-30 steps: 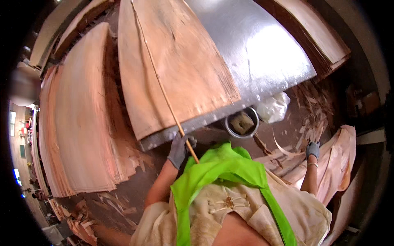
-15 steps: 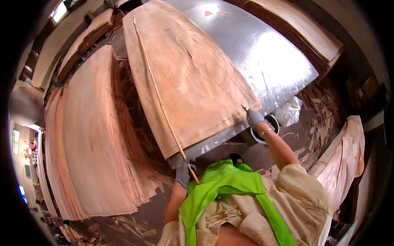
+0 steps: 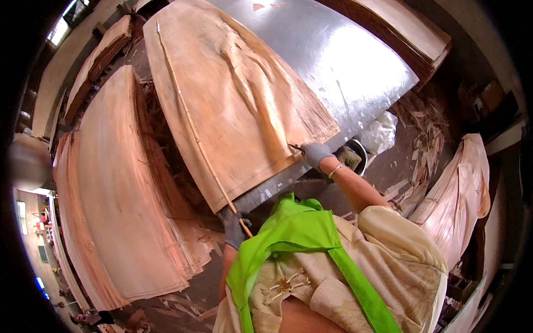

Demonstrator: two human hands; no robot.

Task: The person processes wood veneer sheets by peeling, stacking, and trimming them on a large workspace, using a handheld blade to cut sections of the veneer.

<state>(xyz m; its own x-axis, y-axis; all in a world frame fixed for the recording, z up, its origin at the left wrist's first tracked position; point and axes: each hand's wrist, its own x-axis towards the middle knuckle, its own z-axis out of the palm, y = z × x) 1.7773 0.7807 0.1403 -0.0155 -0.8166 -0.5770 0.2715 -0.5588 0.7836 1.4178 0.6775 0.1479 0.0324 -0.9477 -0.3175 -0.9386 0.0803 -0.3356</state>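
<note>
A large tan wood veneer sheet (image 3: 205, 105) lies over the left part of a shiny metal-topped table (image 3: 355, 72), with raised folds running down its middle. My left hand (image 3: 234, 228), in a grey glove, is closed round the near end of a long thin bamboo stick (image 3: 195, 133). The stick stretches away over the sheet's left side. At the sheet's near edge, my gloved right hand (image 3: 316, 155) grips a small dark pointed tool (image 3: 296, 147). Its tip is at the veneer; the hand hides the rest of it.
Tall stacks of veneer (image 3: 116, 183) stand to the left, and another stack (image 3: 405, 28) lies beyond the table. Beside the near right corner are a round bucket (image 3: 360, 157) and a white plastic bag (image 3: 378, 133). Veneer scraps (image 3: 430, 147) litter the floor; bundled veneer (image 3: 458, 194) stands right.
My right hand has moved left along the sheet's near edge with the tool. Larger folds have risen in the veneer. The left hand still holds the stick, and the whole view has shifted.
</note>
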